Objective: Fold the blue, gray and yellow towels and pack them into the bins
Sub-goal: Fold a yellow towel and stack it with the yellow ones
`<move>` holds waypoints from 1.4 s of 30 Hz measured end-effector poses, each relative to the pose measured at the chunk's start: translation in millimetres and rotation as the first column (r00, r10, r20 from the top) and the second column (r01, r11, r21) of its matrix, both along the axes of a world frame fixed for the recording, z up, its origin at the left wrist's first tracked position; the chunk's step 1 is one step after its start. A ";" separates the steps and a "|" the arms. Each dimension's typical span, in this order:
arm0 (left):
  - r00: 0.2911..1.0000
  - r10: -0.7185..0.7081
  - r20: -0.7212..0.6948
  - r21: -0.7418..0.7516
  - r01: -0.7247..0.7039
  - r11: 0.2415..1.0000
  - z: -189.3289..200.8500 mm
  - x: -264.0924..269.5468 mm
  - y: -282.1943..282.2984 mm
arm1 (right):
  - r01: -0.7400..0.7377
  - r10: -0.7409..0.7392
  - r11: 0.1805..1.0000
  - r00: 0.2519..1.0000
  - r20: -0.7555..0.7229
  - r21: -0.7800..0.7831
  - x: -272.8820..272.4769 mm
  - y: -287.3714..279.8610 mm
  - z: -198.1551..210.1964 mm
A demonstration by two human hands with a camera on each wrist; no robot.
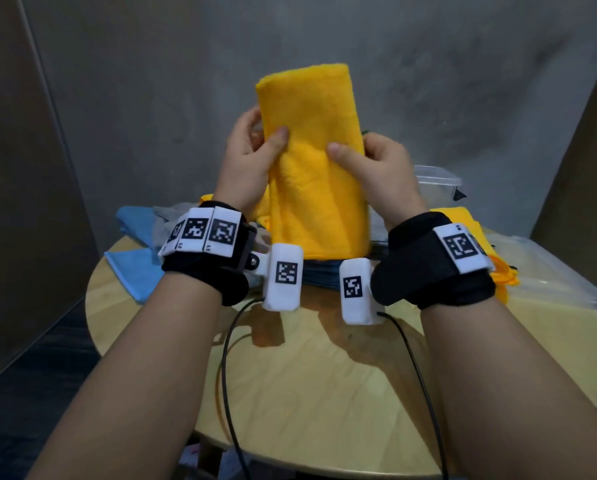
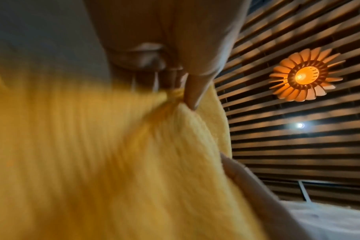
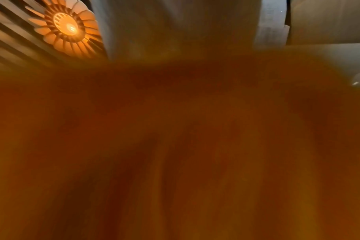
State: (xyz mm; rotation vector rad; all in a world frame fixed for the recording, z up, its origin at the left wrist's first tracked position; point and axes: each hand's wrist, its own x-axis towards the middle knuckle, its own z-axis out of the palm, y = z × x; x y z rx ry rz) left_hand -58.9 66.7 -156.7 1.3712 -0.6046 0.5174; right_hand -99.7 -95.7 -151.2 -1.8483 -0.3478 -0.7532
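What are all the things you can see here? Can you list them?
held towel: 1, yellow, folded, upright above the table
other yellow towels: number unclear, right side, by the near bin
blue towels: at least 1, left side of table
gray towel: 1, left, behind the blue ones
dark cloth stack: 1, dark blue-gray, under the held towel
bins: 2, clear plastic, right side, one near and one farther back
table: 1, light wood, round
lamp: 1, orange, on the slatted ceiling
wrist bands: 2, black with white tags
left hand: 1, grip on the held towel's left edge
right hand: 1, grip on its right edge
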 end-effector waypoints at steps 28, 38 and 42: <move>0.763 -0.429 -0.482 -0.039 0.471 0.881 1.4 -11.6 -75.1 | -0.114 0.202 0.952 0.931 -0.305 0.285 -22.7 -77.1 2.3; 0.767 -0.270 -0.583 0.285 0.503 0.816 -18.8 -25.1 -183.1 | 0.242 -0.170 0.968 0.836 -0.522 0.073 -15.1 -179.8 -41.8; 0.938 -0.013 -0.346 0.736 0.280 0.616 -28.5 -24.8 -195.7 | 0.234 -0.240 0.968 0.757 -0.608 -0.090 -10.5 -187.3 -50.2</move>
